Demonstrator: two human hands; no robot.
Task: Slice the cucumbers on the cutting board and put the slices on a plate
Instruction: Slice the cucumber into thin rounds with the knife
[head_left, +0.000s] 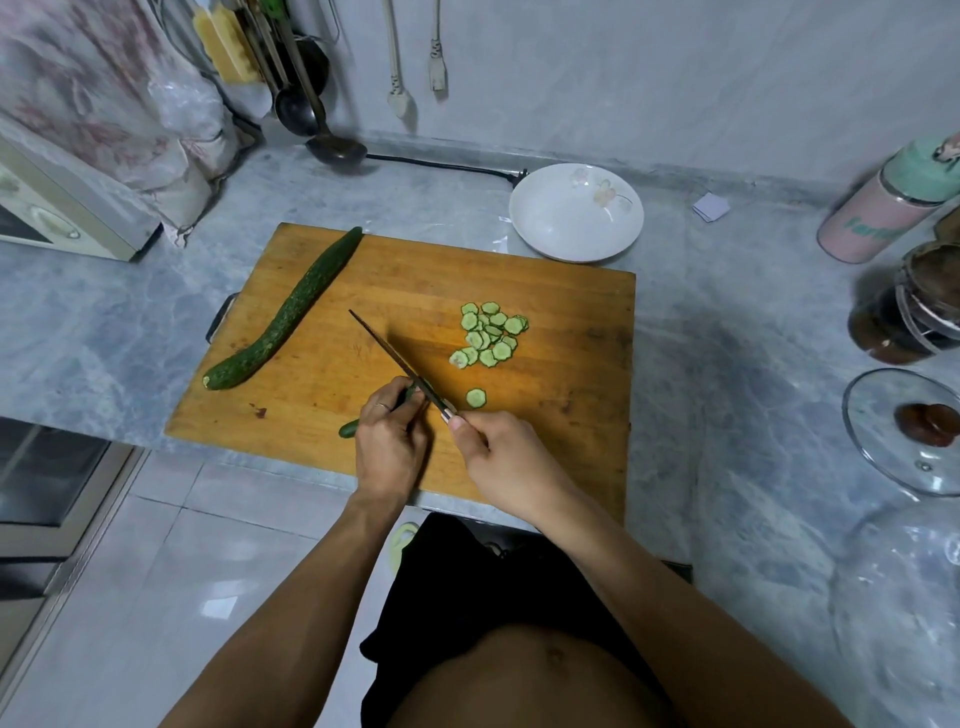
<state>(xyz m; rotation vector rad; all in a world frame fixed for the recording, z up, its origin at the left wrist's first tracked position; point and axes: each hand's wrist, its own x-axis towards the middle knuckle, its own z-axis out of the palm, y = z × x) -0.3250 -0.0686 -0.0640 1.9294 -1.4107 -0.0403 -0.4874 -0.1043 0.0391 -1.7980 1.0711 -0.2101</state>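
Left hand (389, 441), right hand (501, 457) — fingers curled

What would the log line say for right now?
left hand: holds cucumber stub | right hand: knife cutting | slices: on board | plate: empty

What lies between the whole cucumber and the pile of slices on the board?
In the head view, only the knife blade crosses bare cutting board between the whole cucumber and the slices.
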